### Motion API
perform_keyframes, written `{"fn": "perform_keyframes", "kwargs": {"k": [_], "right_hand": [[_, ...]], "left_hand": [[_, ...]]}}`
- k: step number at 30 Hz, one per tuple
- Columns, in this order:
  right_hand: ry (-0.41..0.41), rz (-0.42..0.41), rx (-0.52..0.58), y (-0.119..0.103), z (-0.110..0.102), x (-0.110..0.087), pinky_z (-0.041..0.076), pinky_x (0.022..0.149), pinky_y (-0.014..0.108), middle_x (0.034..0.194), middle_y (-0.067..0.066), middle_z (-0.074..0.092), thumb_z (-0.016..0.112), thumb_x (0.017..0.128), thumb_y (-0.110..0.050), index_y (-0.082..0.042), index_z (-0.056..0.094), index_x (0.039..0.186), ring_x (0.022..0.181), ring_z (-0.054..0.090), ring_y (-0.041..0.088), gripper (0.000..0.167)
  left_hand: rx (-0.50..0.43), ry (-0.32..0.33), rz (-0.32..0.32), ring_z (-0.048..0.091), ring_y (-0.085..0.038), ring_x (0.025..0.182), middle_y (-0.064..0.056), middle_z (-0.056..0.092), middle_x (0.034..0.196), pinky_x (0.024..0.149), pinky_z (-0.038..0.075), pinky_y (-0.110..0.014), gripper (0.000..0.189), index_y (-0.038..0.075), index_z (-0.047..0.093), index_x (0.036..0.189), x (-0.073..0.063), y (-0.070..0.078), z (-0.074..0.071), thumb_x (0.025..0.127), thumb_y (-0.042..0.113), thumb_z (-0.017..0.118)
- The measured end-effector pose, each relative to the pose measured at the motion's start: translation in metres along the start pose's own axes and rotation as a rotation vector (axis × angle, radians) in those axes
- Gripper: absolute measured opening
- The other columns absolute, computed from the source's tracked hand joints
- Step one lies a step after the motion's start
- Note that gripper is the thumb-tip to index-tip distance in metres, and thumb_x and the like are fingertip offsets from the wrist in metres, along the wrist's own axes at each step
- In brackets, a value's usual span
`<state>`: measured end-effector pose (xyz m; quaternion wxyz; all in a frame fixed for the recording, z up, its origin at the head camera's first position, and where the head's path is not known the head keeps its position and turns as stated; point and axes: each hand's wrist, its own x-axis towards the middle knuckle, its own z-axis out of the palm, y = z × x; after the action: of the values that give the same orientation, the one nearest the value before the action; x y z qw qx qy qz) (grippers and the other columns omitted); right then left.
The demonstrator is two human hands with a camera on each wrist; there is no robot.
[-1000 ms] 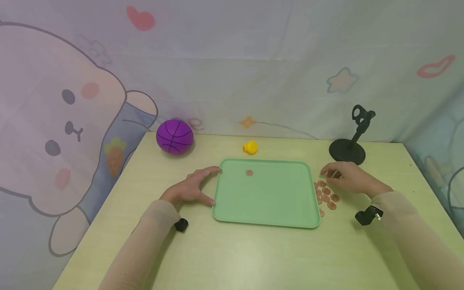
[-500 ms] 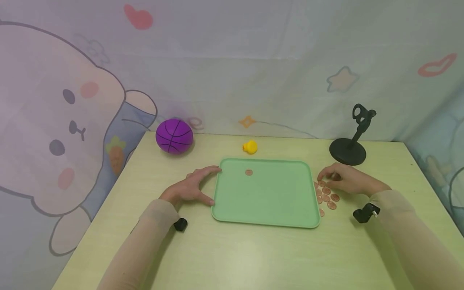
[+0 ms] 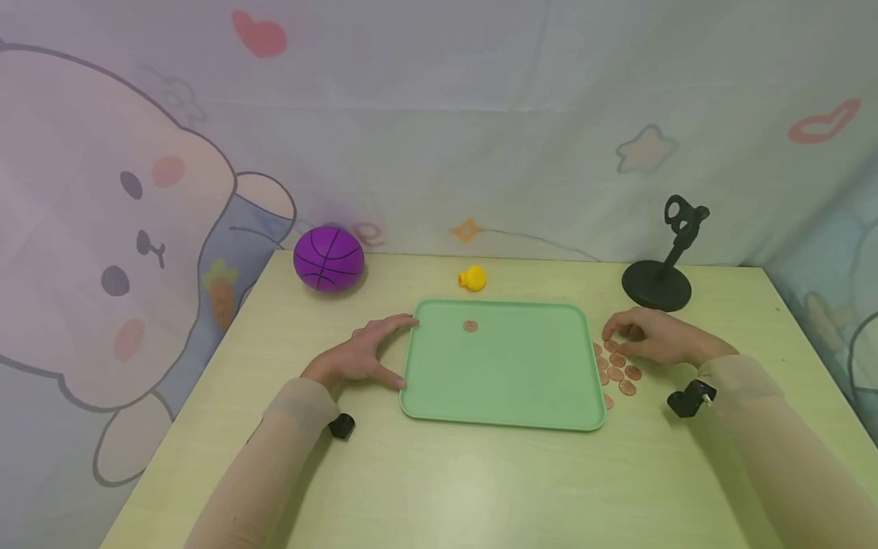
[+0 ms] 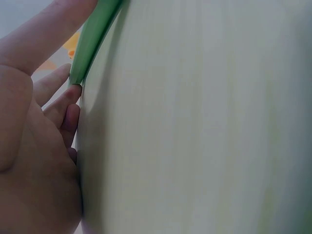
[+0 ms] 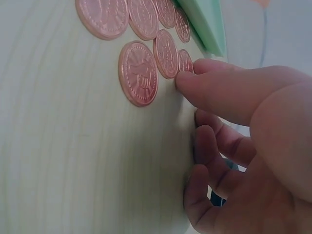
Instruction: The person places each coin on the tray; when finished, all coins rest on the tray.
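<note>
A light green tray (image 3: 504, 366) lies on the table with one copper coin (image 3: 469, 326) on its far left part. My left hand (image 3: 360, 352) rests at the tray's left side, thumb and index finger spread apart and touching the rim. Beside the tray's right edge lie several copper coins (image 3: 616, 374). My right hand (image 3: 652, 335) is at the far end of this group, its thumb and index fingertips pinching the edge of one coin (image 5: 185, 61). In the right wrist view the other fingers curl close over the table.
Behind the tray sits a small yellow toy duck (image 3: 473, 278). A purple ball (image 3: 329, 258) is at the back left, and a black stand (image 3: 657, 285) with a round base is at the back right, just beyond my right hand. A printed curtain (image 3: 439, 130) hangs behind the table.
My right hand has lowered to the coins, its fingertips closing on the far one, which has shifted slightly to the right. The left hand and tray have stayed in place.
</note>
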<state>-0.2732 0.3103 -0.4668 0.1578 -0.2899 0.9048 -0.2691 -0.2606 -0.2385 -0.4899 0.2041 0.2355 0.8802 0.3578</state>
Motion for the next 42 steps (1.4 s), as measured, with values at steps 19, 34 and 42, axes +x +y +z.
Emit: {"fn": "perform_keyframes", "kwargs": {"k": [19, 34, 42], "right_hand": [[-0.056, 0.006, -0.037, -0.0032, -0.0022, 0.0052, 0.045, 0.07, 0.028, 0.087, -0.004, 0.06, 0.071, 0.097, -0.004, -0.013, 0.069, 0.11, 0.076, 0.051, 0.012, 0.016], [-0.046, 0.047, -0.082, -0.0052, 0.0001, 0.0076, 0.045, 0.072, 0.029, 0.087, -0.004, 0.057, 0.074, 0.096, -0.007, -0.009, 0.067, 0.102, 0.08, 0.05, 0.013, 0.009], [0.023, 0.1, -0.112, -0.0071, 0.0028, 0.0037, 0.05, 0.075, 0.032, 0.09, -0.004, 0.064, 0.076, 0.097, -0.015, -0.009, 0.067, 0.099, 0.082, 0.055, 0.013, 0.012]], "left_hand": [[0.02, 0.015, -0.013, 0.02, -0.033, 0.156, 0.004, 0.025, 0.173, 0.123, 0.012, -0.068, 0.11, 0.039, 0.037, 0.161, -0.0008, -0.0032, 0.0021, 0.07, 0.04, 0.098], [0.026, 0.01, 0.014, 0.02, -0.035, 0.157, 0.0, 0.026, 0.173, 0.123, 0.009, -0.067, 0.11, 0.035, 0.037, 0.162, 0.0, -0.0049, 0.0014, 0.071, 0.041, 0.097], [0.018, 0.012, 0.002, 0.02, -0.034, 0.156, 0.003, 0.026, 0.172, 0.123, 0.012, -0.068, 0.11, 0.037, 0.037, 0.161, -0.0006, -0.0043, 0.0017, 0.07, 0.041, 0.098]]}}
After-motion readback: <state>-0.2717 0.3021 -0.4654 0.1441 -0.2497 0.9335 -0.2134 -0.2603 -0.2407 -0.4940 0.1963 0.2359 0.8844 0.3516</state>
